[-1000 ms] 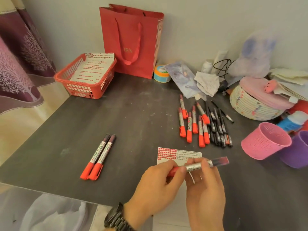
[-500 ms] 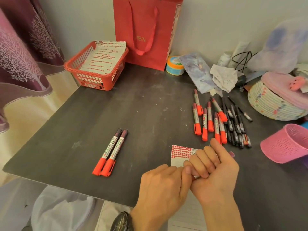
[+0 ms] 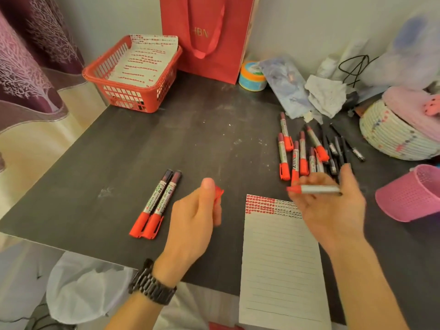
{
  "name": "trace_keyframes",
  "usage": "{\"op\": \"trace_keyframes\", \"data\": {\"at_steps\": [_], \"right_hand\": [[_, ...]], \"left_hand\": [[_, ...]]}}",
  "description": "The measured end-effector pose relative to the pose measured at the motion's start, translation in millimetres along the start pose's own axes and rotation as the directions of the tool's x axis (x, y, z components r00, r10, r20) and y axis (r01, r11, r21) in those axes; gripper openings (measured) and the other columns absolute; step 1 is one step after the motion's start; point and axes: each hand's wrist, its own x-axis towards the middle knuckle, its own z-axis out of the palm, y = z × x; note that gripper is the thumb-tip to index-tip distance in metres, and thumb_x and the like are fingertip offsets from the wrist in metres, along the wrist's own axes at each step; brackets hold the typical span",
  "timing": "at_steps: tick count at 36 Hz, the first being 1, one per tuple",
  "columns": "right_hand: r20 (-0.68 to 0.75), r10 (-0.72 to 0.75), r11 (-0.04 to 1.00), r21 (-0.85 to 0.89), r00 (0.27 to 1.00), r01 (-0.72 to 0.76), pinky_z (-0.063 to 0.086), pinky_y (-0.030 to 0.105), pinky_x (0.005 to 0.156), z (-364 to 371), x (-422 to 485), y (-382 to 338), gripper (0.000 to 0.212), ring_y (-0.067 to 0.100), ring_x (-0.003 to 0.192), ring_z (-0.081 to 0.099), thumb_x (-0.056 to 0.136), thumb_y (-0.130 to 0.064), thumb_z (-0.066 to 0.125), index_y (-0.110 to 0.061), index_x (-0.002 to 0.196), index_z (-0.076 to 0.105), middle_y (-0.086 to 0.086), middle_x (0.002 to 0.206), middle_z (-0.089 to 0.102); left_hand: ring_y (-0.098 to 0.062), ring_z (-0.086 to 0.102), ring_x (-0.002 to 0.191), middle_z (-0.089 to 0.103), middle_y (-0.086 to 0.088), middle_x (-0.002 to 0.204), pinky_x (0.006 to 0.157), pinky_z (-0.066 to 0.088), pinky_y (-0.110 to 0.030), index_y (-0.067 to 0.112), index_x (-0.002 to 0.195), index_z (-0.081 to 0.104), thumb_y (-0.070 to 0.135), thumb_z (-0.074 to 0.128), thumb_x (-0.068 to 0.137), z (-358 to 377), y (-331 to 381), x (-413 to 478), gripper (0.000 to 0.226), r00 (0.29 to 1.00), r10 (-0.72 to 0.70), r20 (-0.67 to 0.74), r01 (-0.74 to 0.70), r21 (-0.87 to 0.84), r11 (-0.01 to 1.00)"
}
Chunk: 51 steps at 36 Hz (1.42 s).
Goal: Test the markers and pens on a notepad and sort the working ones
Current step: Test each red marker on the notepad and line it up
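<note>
An uncapped red marker [image 3: 319, 189] is held in the fingers of the right hand [image 3: 331, 210], just above the marked top rows of the notepad [image 3: 281, 258]. Its red cap [image 3: 219, 194] is pinched in the left hand [image 3: 192, 220]. Two red markers [image 3: 157, 203] are laid aside on the tabletop [image 3: 166, 144]; the pile of markers and pens [image 3: 309, 151] is judged not yet tested.

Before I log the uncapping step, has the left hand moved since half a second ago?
Yes. The left hand, holding the red cap, has moved left off the notepad, away from the marker in the right hand.
</note>
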Motion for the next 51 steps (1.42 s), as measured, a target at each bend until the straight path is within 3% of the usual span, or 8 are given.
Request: {"op": "trace_keyframes", "data": {"at_steps": [5,11,15,19,27,31,37,51], "right_hand": [[0.003,0.003,0.932,-0.362,1.000,-0.002,0.057,0.031,0.058,6,-7,22,0.083,0.025,0.066,0.069,0.086,-0.083,0.029,-0.015,0.088,0.077,0.018,0.080,0.073],[0.005,-0.140,0.875,-0.468,0.990,0.126,0.057,0.028,0.058,15,-10,38,0.055,0.025,0.067,0.073,0.082,-0.067,0.065,-0.014,0.090,0.075,0.016,0.078,0.075],[0.020,-0.265,0.784,-0.578,0.964,0.228,0.052,0.026,0.049,10,-11,51,0.026,0.021,0.051,0.066,0.092,-0.040,0.068,-0.019,0.077,0.067,0.011,0.062,0.070],[0.071,-0.310,0.701,-0.656,0.948,0.278,0.051,0.023,0.046,10,-13,57,0.018,0.021,0.047,0.066,0.095,-0.026,0.067,-0.017,0.081,0.063,0.009,0.061,0.070],[0.028,-0.447,0.586,-0.746,0.894,0.316,0.043,0.012,0.053,8,-13,63,0.035,0.004,0.045,0.057,0.089,-0.023,0.074,-0.026,0.058,0.058,-0.002,0.048,0.061],[0.025,-0.442,0.585,-0.750,0.897,0.309,0.041,0.010,0.051,6,-11,65,0.030,0.002,0.044,0.054,0.087,-0.017,0.072,-0.019,0.060,0.059,-0.002,0.047,0.061],[0.037,-0.454,0.560,-0.765,0.890,0.317,0.042,0.010,0.050,4,-8,66,0.027,0.003,0.044,0.057,0.084,-0.021,0.071,-0.022,0.059,0.060,-0.004,0.048,0.063],[0.044,-0.452,0.532,-0.788,0.891,0.310,0.041,0.008,0.049,6,-8,68,0.025,0.001,0.043,0.058,0.085,-0.020,0.071,-0.022,0.063,0.061,-0.005,0.046,0.063]], "left_hand": [[0.000,0.059,0.103,0.065,0.029,0.105,0.084,0.043,-0.019,0.045,0.096,0.047,0.058,0.049,0.090,6,-13,8,0.015,0.967,0.085,0.241,-0.152,0.272,0.950],[0.016,0.042,0.114,0.051,0.037,0.127,0.083,0.032,-0.008,0.062,0.111,0.033,0.071,0.049,0.077,8,-24,11,0.038,0.948,0.052,0.313,-0.183,0.405,0.896],[0.011,0.036,0.106,0.029,0.057,0.119,0.080,0.026,-0.010,0.064,0.107,0.024,0.072,0.052,0.076,12,-24,11,0.043,0.940,0.078,0.331,-0.246,0.504,0.828],[0.010,0.036,0.104,0.043,0.037,0.122,0.082,0.026,-0.012,0.053,0.107,0.023,0.055,0.071,0.079,15,-21,11,0.055,0.938,0.145,0.316,-0.304,0.544,0.782],[0.010,0.037,0.105,0.048,0.029,0.118,0.091,0.031,-0.020,0.047,0.119,0.039,0.065,0.059,0.078,16,-21,12,0.049,0.932,0.090,0.350,-0.284,0.555,0.782],[-0.010,0.050,0.110,0.050,0.021,0.116,0.092,0.038,-0.028,0.049,0.104,0.034,0.060,0.066,0.082,16,-22,11,0.040,0.935,0.080,0.346,-0.283,0.591,0.755],[-0.004,0.041,0.098,0.043,0.024,0.106,0.083,0.036,-0.027,0.054,0.095,0.022,0.063,0.068,0.077,17,-24,12,0.051,0.944,0.078,0.321,-0.263,0.584,0.768],[-0.005,0.045,0.097,0.047,0.025,0.106,0.080,0.036,-0.026,0.046,0.104,0.034,0.070,0.060,0.073,17,-28,14,0.047,0.949,0.036,0.313,-0.220,0.575,0.788]]}}
